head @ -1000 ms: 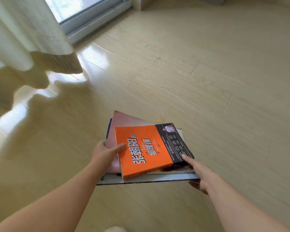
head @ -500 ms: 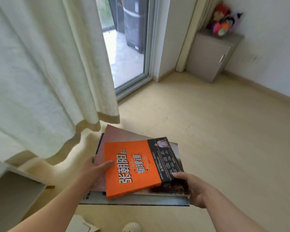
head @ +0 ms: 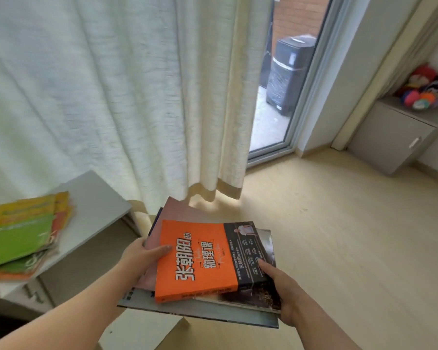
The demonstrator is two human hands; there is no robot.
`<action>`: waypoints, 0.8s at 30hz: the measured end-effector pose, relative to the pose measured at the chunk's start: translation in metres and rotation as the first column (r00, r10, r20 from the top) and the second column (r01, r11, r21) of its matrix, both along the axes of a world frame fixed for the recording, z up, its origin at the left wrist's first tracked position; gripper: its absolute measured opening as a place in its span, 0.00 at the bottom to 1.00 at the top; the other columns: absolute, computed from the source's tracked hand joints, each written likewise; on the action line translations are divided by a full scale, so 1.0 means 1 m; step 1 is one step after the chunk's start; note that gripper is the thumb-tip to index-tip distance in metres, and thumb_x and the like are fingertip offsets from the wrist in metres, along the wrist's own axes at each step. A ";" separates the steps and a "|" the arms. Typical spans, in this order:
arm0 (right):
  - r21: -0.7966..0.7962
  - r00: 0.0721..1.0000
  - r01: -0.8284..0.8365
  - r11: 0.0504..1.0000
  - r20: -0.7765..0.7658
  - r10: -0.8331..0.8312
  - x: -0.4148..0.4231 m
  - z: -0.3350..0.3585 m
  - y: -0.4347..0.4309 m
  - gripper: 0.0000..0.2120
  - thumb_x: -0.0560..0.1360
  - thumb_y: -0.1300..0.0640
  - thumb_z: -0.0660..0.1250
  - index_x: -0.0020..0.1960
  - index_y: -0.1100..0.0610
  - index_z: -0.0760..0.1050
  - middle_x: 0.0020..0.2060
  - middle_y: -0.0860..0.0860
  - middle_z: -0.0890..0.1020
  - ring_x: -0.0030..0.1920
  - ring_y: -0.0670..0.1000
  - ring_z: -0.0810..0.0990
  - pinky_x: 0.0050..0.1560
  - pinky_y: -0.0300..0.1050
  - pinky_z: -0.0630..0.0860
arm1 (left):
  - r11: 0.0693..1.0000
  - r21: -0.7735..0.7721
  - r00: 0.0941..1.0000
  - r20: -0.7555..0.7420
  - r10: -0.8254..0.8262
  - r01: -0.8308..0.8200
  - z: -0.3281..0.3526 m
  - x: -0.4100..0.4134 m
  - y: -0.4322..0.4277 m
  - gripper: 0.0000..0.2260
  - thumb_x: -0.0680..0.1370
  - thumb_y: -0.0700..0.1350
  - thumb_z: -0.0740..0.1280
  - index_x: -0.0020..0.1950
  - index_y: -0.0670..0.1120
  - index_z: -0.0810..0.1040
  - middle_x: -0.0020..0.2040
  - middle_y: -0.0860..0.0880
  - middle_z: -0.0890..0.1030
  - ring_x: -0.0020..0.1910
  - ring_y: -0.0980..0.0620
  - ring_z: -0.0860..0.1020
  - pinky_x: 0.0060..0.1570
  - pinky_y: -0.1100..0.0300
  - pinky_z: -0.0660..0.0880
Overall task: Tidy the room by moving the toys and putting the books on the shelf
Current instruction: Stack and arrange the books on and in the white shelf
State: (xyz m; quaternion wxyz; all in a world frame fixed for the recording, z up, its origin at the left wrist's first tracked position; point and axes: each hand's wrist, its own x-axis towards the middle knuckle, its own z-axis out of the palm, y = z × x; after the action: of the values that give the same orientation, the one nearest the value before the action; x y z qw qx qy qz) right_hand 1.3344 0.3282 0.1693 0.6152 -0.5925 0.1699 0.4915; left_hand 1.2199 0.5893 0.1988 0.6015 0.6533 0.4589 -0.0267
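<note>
I carry a stack of books (head: pixel 213 304) in both hands, above the floor. An orange and black book (head: pixel 200 258) lies on top, over a pink one and a large grey one. My left hand (head: pixel 143 256) grips the stack's left edge, thumb on the orange cover. My right hand (head: pixel 285 294) holds the right edge, thumb on top and fingers underneath. At the left, a pile of green and yellow books (head: pixel 20 236) lies on a grey shelf unit (head: pixel 96 205). Plush toys (head: pixel 425 89) sit on a grey cabinet (head: pixel 395 137) at the far right.
A long cream curtain (head: pixel 111 97) hangs behind the shelf unit and reaches near the floor. A glass door (head: pixel 286 84) stands beside it, with a dark bin outside. Pale wooden floor (head: pixel 352 236) stretches to the right.
The view has swung up and left. The shelf unit with the green and yellow books has come into view at the left. Both hands keep the same hold on the stack.
</note>
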 end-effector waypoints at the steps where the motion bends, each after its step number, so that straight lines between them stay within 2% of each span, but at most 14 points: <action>1: -0.003 1.000 -0.010 1.000 -0.005 0.010 -0.002 -0.003 0.013 0.18 0.76 0.50 0.65 0.59 0.62 0.75 0.47 0.61 0.84 0.41 0.58 0.84 0.38 0.47 0.79 | 1.000 0.012 1.000 -0.022 0.005 -0.005 0.000 -0.006 0.011 0.19 0.70 0.46 0.74 0.55 0.43 0.71 0.47 0.43 0.80 0.44 0.44 0.81 0.39 0.53 0.78; 3: -0.017 0.999 -0.040 0.999 -0.022 0.039 -0.004 -0.007 0.041 0.19 0.75 0.50 0.65 0.61 0.61 0.73 0.48 0.61 0.84 0.44 0.60 0.84 0.37 0.48 0.80 | 1.000 0.015 0.999 -0.046 0.021 -0.020 -0.002 -0.017 0.036 0.20 0.70 0.47 0.74 0.56 0.43 0.71 0.49 0.43 0.80 0.45 0.43 0.81 0.42 0.51 0.79; 5: 0.008 0.995 -0.082 0.997 -0.052 0.083 -0.006 -0.010 0.076 0.19 0.76 0.52 0.65 0.61 0.62 0.72 0.48 0.62 0.84 0.43 0.60 0.84 0.37 0.48 0.80 | 0.999 0.031 0.998 -0.042 0.045 -0.043 -0.005 -0.028 0.069 0.20 0.69 0.47 0.75 0.55 0.43 0.71 0.49 0.43 0.81 0.46 0.43 0.81 0.46 0.48 0.79; 8: 0.039 0.990 -0.108 0.993 -0.083 0.111 -0.007 -0.017 0.143 0.16 0.76 0.55 0.63 0.59 0.64 0.73 0.48 0.63 0.84 0.41 0.59 0.84 0.38 0.49 0.79 | 0.997 0.037 0.998 -0.016 0.063 -0.062 -0.014 -0.037 0.135 0.20 0.70 0.47 0.74 0.56 0.43 0.72 0.47 0.44 0.81 0.44 0.45 0.82 0.43 0.51 0.80; 10: 0.037 0.988 -0.115 0.993 -0.099 0.118 -0.009 -0.027 0.200 0.15 0.76 0.56 0.63 0.58 0.64 0.74 0.46 0.62 0.84 0.40 0.59 0.83 0.38 0.49 0.79 | 0.996 0.059 0.998 -0.017 0.064 -0.063 -0.026 -0.040 0.194 0.23 0.69 0.48 0.75 0.60 0.43 0.72 0.50 0.44 0.81 0.46 0.45 0.81 0.47 0.48 0.80; 12: 0.025 0.989 -0.078 0.997 -0.120 0.080 -0.015 -0.035 0.255 0.14 0.76 0.57 0.62 0.56 0.65 0.75 0.44 0.62 0.84 0.39 0.59 0.83 0.38 0.49 0.79 | 0.997 0.054 0.997 -0.041 0.058 -0.056 -0.033 -0.037 0.250 0.28 0.69 0.48 0.75 0.64 0.41 0.70 0.55 0.42 0.80 0.48 0.44 0.81 0.52 0.46 0.78; 13: 0.026 0.989 -0.063 0.998 -0.131 0.066 -0.018 -0.043 0.289 0.13 0.76 0.57 0.62 0.56 0.65 0.75 0.44 0.62 0.84 0.38 0.59 0.83 0.37 0.48 0.79 | 0.998 0.048 0.997 -0.054 0.048 -0.045 -0.038 -0.033 0.285 0.30 0.70 0.48 0.74 0.67 0.40 0.68 0.58 0.41 0.79 0.49 0.44 0.80 0.51 0.48 0.78; 16: 0.012 0.986 0.043 0.999 -0.164 -0.040 -0.026 -0.061 0.371 0.13 0.76 0.57 0.63 0.55 0.65 0.76 0.42 0.62 0.84 0.37 0.59 0.83 0.33 0.48 0.79 | 0.998 0.068 0.996 -0.091 0.022 -0.015 -0.052 -0.017 0.368 0.30 0.72 0.45 0.72 0.70 0.39 0.64 0.64 0.40 0.75 0.48 0.48 0.75 0.44 0.58 0.75; 21: 0.034 0.957 0.232 0.972 -0.189 -0.221 -0.028 -0.099 0.461 0.16 0.76 0.59 0.64 0.63 0.61 0.71 0.49 0.64 0.83 0.48 0.63 0.82 0.36 0.54 0.81 | 0.995 0.088 0.985 -0.174 -0.020 0.036 -0.091 0.018 0.467 0.32 0.72 0.49 0.72 0.71 0.40 0.64 0.65 0.41 0.73 0.60 0.43 0.74 0.58 0.51 0.72; 24: -0.004 0.928 0.329 0.944 -0.186 -0.324 -0.027 -0.135 0.494 0.18 0.75 0.61 0.65 0.64 0.61 0.70 0.52 0.65 0.81 0.50 0.65 0.82 0.38 0.57 0.80 | 0.981 0.114 0.954 -0.273 -0.121 0.157 -0.131 0.030 0.502 0.26 0.76 0.47 0.68 0.71 0.41 0.65 0.68 0.42 0.71 0.64 0.44 0.71 0.63 0.52 0.68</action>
State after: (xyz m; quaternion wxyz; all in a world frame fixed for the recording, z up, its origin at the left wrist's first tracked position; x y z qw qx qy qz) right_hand 1.3074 0.8226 0.0344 0.6779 -0.4998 0.3156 0.4371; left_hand 1.2501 1.0918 0.0682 0.4861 0.7135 0.4888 -0.1249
